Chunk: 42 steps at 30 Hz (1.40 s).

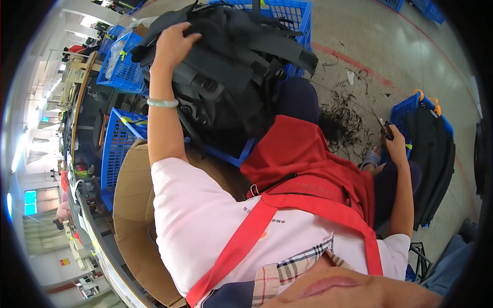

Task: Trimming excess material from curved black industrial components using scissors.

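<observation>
A heap of black fabric bags [226,66] with straps and buckles fills a blue crate [300,15] in front of me. My left hand [173,45] lies on the far left of this heap. Its thumb and a finger show apart, and the other fingertips are hard to make out. Well off to the right, above the floor beside my knee, my right hand [396,147] is closed round a pair of scissors [386,131] with dark handles. Their blades point up and away from the hand, touching no fabric.
Black thread and strap scraps [341,120] litter the floor between crate and scissors. On the right, a blue basket [403,109] has long black pieces [431,159] draped over it. More blue crates [120,149] and brown cardboard [131,205] stand at left. A red apron [308,154] covers my lap.
</observation>
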Each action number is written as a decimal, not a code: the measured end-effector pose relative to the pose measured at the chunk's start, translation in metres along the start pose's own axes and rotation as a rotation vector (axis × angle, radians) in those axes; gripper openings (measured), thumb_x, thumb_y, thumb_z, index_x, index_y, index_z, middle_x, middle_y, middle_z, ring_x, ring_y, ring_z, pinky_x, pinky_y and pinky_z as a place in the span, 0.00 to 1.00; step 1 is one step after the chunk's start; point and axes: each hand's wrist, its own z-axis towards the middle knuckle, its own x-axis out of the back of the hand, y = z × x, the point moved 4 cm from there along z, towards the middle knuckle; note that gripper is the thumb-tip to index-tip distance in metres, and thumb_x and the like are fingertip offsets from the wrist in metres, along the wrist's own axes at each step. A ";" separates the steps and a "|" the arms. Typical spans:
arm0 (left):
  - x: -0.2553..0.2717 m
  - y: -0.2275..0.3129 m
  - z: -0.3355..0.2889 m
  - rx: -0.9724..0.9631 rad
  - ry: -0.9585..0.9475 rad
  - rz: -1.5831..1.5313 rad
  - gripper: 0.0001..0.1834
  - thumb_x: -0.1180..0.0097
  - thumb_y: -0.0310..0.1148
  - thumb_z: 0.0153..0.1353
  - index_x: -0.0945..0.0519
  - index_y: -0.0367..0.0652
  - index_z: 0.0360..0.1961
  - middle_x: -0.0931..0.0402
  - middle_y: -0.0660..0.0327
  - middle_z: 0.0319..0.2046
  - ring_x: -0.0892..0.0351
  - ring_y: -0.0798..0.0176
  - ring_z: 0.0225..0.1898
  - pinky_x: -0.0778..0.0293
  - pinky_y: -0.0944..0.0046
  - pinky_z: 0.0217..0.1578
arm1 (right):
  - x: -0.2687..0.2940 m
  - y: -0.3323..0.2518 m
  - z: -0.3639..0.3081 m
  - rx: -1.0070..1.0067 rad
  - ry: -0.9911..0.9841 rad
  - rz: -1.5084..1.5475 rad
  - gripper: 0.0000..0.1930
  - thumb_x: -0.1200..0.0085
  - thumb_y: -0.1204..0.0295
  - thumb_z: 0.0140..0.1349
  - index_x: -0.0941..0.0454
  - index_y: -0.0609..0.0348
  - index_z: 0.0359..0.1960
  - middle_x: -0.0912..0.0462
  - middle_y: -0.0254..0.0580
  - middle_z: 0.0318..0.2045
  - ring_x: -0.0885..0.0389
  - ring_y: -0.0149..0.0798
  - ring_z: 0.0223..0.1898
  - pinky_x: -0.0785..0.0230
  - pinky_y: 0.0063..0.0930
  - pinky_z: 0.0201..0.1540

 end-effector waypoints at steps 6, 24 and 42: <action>0.006 0.028 0.004 0.001 0.007 -0.460 0.11 0.36 0.35 0.52 0.17 0.39 0.31 0.24 0.64 0.20 0.27 0.71 0.23 0.28 0.70 0.30 | -0.011 0.006 0.009 0.044 -0.028 0.040 0.11 0.44 0.78 0.53 0.28 0.64 0.38 0.24 0.47 0.27 0.25 0.35 0.28 0.34 0.26 0.33; 0.068 -0.024 0.037 0.034 0.775 0.479 0.12 0.49 0.36 0.61 0.20 0.38 0.28 0.18 0.51 0.37 0.18 0.55 0.36 0.26 0.60 0.34 | -0.014 -0.006 0.001 0.012 -0.016 -0.006 0.09 0.43 0.73 0.56 0.29 0.61 0.35 0.27 0.37 0.21 0.30 0.27 0.23 0.39 0.22 0.25; -0.114 0.362 -0.137 -0.738 -0.195 -1.272 0.12 0.46 0.18 0.51 0.23 0.42 0.37 0.26 0.56 0.41 0.24 0.58 0.34 0.27 0.67 0.35 | 0.000 -0.086 0.003 -0.048 0.028 0.968 0.14 0.38 0.62 0.55 0.32 0.50 0.28 0.37 0.22 0.21 0.42 0.19 0.21 0.54 0.15 0.22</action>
